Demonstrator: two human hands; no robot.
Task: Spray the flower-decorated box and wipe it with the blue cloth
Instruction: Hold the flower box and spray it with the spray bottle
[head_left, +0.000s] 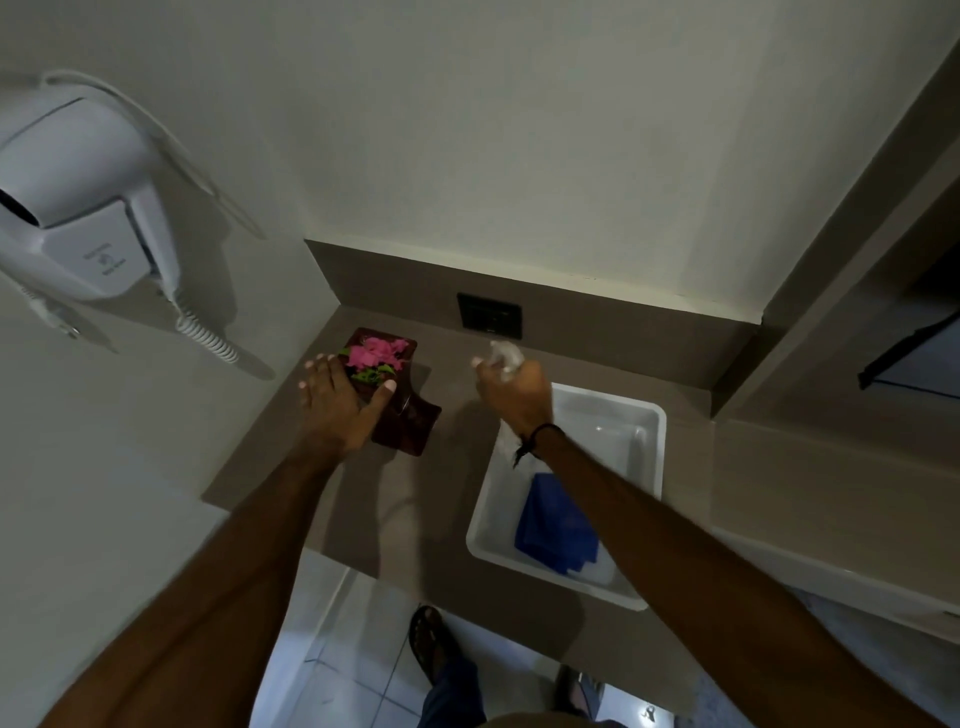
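One head-worn, wide-angle camera looks steeply down from above the near edge of the brown counter (415, 499), facing the pale wall (519, 156) behind the counter. It sits within arm's reach of the counter; floor tiles (332, 654) show below the counter's near edge.

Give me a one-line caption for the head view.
Left hand rests on the flower-decorated box, right hand holds a spray bottle beside it; blue cloth lies in the white tray.

Hotel-style bathroom, wall-mounted hair dryer (78, 197), brown vanity counter (395, 499), tiled floor (332, 670)
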